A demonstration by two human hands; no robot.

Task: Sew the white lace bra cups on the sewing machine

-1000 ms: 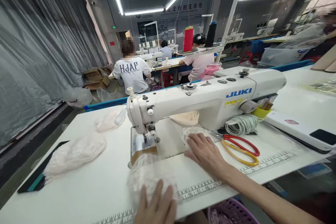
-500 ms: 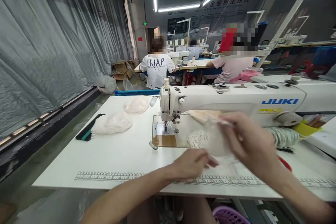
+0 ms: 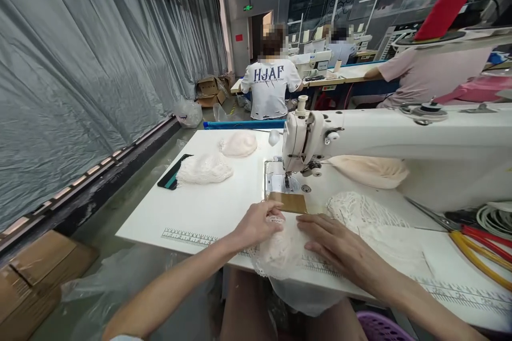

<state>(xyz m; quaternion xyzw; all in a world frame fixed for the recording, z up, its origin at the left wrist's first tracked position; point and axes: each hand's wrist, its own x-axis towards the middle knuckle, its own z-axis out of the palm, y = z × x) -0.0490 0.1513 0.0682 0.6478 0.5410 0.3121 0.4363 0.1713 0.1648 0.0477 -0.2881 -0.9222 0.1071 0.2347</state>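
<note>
A white lace piece [image 3: 282, 248] lies at the front edge of the sewing table [image 3: 208, 208], just before the needle of the white sewing machine [image 3: 360, 138]. My left hand [image 3: 258, 222] pinches the lace's upper left edge with curled fingers. My right hand [image 3: 336, 242] lies flat on the lace's right side, fingers stretched out toward the left. A tan patch [image 3: 288, 202] sits on the machine bed just beyond my fingers. Another lace piece [image 3: 358, 208] lies to the right of it.
Two pale fabric heaps [image 3: 204, 169] [image 3: 239, 144] lie at the table's far left by a dark ruler [image 3: 173, 172]. A cream piece [image 3: 370, 169] rests under the machine arm. Red and yellow scissors [image 3: 478, 250] lie right. People sit at benches behind. Cardboard [image 3: 28, 272] lies on the floor left.
Both hands came down from holding the lace up in the air; it now lies on the table edge under them. The camera has turned left and closer to the needle.
</note>
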